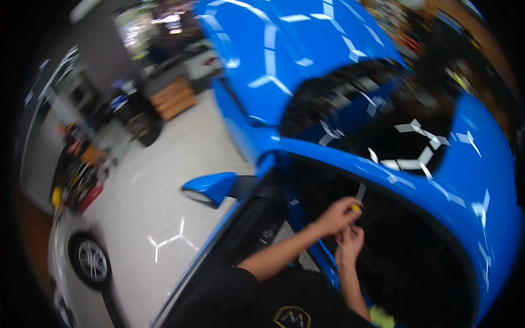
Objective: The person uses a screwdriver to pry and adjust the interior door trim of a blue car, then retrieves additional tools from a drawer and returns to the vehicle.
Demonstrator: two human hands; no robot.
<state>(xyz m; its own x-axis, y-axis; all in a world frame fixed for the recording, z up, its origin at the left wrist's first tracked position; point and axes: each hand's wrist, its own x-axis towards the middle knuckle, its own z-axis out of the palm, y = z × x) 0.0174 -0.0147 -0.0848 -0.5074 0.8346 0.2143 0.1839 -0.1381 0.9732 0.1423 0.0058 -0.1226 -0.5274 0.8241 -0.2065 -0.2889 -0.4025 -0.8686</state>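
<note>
- The left hand [338,216] grips a small yellow piece [355,208], pinched at the fingertips; blur and small size hide what it is.
- The yellow piece is at the far side of the left hand, in front of the car's dark door opening [404,246].
- A thin pale strip [361,191] shows just beyond the yellow piece; I cannot tell whether the two are joined.
- The right hand [349,243] is just below the left one, its fingers curled in; I cannot tell whether it grips anything.
- Both forearms come up from the lower edge, out of a black shirt [235,295] with a badge [292,317] on it.
- The blue car [481,136] fills the upper and right parts of the view, its paint and windshield [350,109] bright with angular light reflections.
- A blue mirror [212,188] juts out to the left of the hands, over the pale floor [191,142].
- A yellow-green thing [381,317] lies near the right forearm at the lower edge.
- At the far left, a second car's wheel [92,261] shows.
- Farther off, a black bin [143,128] stands beside a wooden box [174,99].
</note>
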